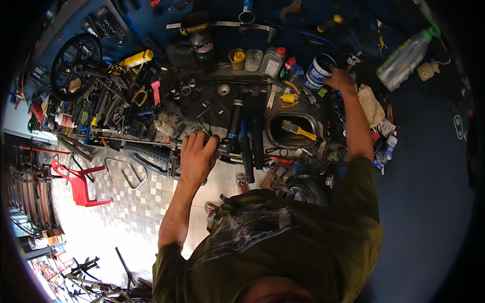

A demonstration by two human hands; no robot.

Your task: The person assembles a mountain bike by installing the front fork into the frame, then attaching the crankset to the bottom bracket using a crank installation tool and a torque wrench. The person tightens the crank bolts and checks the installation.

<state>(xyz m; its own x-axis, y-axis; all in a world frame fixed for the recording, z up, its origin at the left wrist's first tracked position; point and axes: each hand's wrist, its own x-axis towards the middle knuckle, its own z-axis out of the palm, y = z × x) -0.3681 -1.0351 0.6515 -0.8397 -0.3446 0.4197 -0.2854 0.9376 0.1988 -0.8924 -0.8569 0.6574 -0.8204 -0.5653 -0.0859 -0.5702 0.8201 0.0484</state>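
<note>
Workbench [189, 108]: cluttered
Left hand [198, 155]: nine o'clock, near black tube [235, 118]
Right hand [340, 81]: two o'clock, at blue-white tub [315, 76]
Grips: both unclear

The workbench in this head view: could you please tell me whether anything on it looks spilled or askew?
Nothing looks clearly spilled. The white-and-blue tub at the right hand appears tilted, though the fisheye lens may exaggerate that. Tools lie heaped at the left end, which looks cluttered rather than plainly wrong.
</note>
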